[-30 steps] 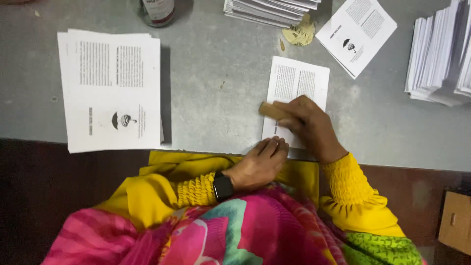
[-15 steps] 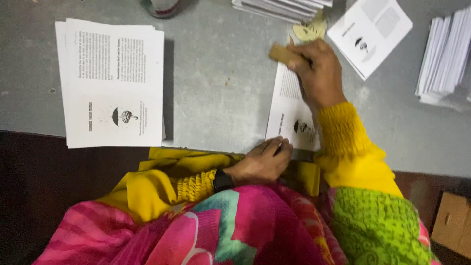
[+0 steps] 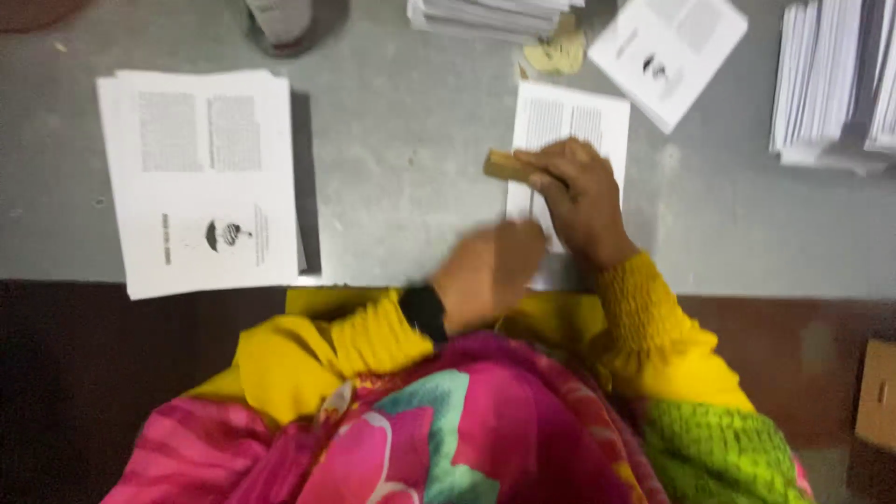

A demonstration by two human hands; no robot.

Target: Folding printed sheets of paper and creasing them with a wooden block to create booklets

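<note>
Right hand (image 3: 579, 201) has its grip closed round a wooden block (image 3: 507, 166), pressing a folded sheet (image 3: 569, 131) on the table (image 3: 401, 168) mid-frame, probably creasing it, while the blurry left hand (image 3: 490, 271) pins the near edge, can't tell its grip.

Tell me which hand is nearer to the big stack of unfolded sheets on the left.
Left. The left hand sits at the table edge, closer to the stack of unfolded sheets; the right hand, gripping a wooden block, lies farther off.

Cardboard box (image 3: 877, 392): lower right edge of the frame, brown, rectangular, only partly in view.
Labels, signs, screens: none to see.
</note>
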